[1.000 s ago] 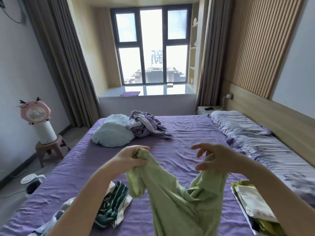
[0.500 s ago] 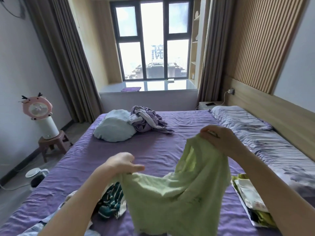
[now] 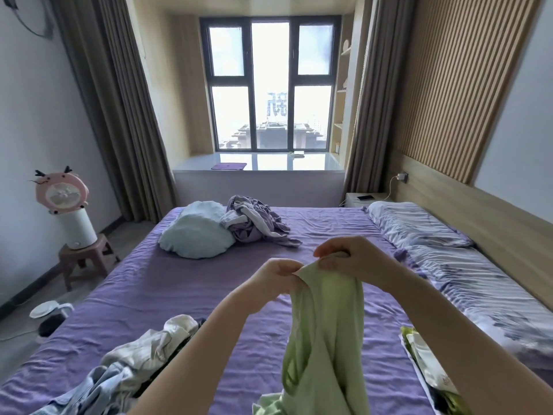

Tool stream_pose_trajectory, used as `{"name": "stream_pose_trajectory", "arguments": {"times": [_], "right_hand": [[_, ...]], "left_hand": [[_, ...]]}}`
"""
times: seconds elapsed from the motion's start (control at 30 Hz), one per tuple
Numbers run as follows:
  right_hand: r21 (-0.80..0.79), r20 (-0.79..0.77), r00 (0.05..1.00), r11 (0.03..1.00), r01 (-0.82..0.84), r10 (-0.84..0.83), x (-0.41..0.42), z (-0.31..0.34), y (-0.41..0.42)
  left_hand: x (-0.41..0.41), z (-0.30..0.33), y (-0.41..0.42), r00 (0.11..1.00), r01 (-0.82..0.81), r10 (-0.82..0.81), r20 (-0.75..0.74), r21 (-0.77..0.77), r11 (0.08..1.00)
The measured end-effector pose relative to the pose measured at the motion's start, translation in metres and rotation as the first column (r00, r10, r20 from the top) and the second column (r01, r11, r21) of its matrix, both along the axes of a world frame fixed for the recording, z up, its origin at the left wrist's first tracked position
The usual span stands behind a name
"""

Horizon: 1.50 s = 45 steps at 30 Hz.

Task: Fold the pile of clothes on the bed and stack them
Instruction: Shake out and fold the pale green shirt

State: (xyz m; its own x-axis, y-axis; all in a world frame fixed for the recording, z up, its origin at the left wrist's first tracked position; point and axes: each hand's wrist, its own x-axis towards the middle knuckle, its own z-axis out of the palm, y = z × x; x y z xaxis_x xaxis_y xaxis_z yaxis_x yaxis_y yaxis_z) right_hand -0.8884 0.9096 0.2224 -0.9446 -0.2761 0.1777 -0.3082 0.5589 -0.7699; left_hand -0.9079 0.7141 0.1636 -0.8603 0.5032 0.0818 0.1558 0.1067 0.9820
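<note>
A light green garment (image 3: 326,333) hangs in front of me over the purple bed (image 3: 185,295). My left hand (image 3: 276,278) and my right hand (image 3: 350,260) pinch its top edge side by side, almost touching, so the cloth falls doubled in a long narrow drape. A loose pile of clothes (image 3: 134,363), white, pale blue and dark striped, lies at the lower left, partly behind my left forearm. A second crumpled purple and white heap (image 3: 257,223) sits far up the bed.
A pale blue cushion (image 3: 197,232) lies beside the far heap. Pillows (image 3: 419,226) and a folded quilt line the right side. Green and white packets (image 3: 428,372) sit at the lower right. A pink fan on a stool (image 3: 71,217) stands left of the bed.
My hands were spread wide with the green garment stretched between them. They have come together at the top edge, and the garment now hangs doubled and narrow.
</note>
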Motion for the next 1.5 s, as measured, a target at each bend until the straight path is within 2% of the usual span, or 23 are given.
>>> {"name": "stream_pose_trajectory", "arguments": {"times": [0.1,0.23,0.3,0.4,0.5,0.57,0.63,0.7,0.83,0.93,1.03,1.07,1.17,1.23,1.37,1.5], "right_hand": [[0.022,0.080,0.997,1.000,0.010,-0.012,0.002,-0.003,0.006],[0.041,0.202,0.976,0.995,-0.089,0.079,0.004,0.000,0.010],[-0.070,0.197,0.975,0.993,-0.092,0.104,0.004,0.001,0.008],[-0.273,0.133,0.990,0.962,-0.002,0.040,0.001,0.007,0.007],[-0.438,0.073,0.990,0.888,0.139,-0.119,-0.009,0.017,0.023],[-0.489,0.045,0.970,0.841,0.231,-0.240,-0.015,0.023,0.041],[-0.504,0.010,0.943,0.813,0.293,-0.333,-0.019,0.025,0.060],[-0.514,0.004,0.922,0.790,0.335,-0.388,-0.021,0.021,0.073],[-0.444,0.024,0.920,0.820,0.361,-0.392,-0.026,0.001,0.079],[-0.419,0.021,0.926,0.838,0.350,-0.376,-0.028,-0.007,0.082],[-0.390,0.010,0.926,0.852,0.350,-0.377,-0.029,-0.006,0.093],[-0.388,0.009,0.930,0.856,0.342,-0.368,-0.029,-0.004,0.097],[-0.356,-0.013,0.939,0.880,0.316,-0.343,-0.027,0.000,0.108],[-0.303,-0.010,0.955,0.911,0.280,-0.297,-0.025,0.002,0.116],[-0.220,0.029,0.982,0.957,0.186,-0.185,-0.022,0.001,0.128],[-0.358,0.026,0.964,0.898,0.256,-0.264,-0.033,-0.006,0.139]], "left_hand": [[0.000,0.006,-0.004,0.992,0.098,-0.103,0.075,0.070,0.993],[0.000,0.006,-0.005,0.982,0.119,-0.142,0.122,0.179,0.977],[0.003,0.002,-0.002,0.980,0.119,-0.149,0.135,0.206,0.971],[0.010,-0.013,0.001,0.972,0.098,-0.133,0.194,0.179,0.979],[0.014,-0.028,-0.014,0.971,0.079,-0.101,0.218,0.106,0.991],[0.012,-0.032,-0.033,0.977,0.030,-0.034,0.211,0.026,0.999],[0.008,-0.030,-0.052,0.982,-0.041,0.046,0.183,-0.031,0.999],[0.002,-0.022,-0.067,0.980,-0.126,0.127,0.151,-0.016,0.992],[-0.008,0.002,-0.073,0.959,-0.270,0.265,0.102,0.048,0.962],[-0.014,0.024,-0.074,0.966,-0.217,0.217,0.144,-0.016,0.976],[-0.019,0.045,-0.079,0.947,-0.129,0.126,0.295,-0.011,0.992],[-0.019,0.051,-0.081,0.945,-0.127,0.123,0.304,-0.007,0.992],[-0.019,0.068,-0.086,0.976,-0.108,0.123,0.180,-0.089,0.990],[-0.017,0.077,-0.087,0.991,-0.078,0.101,0.093,-0.223,0.972],[-0.010,0.084,-0.083,0.980,-0.181,0.129,-0.151,-0.404,0.897],[0.003,0.083,-0.072,0.944,-0.238,0.081,-0.320,-0.490,0.839]]}}
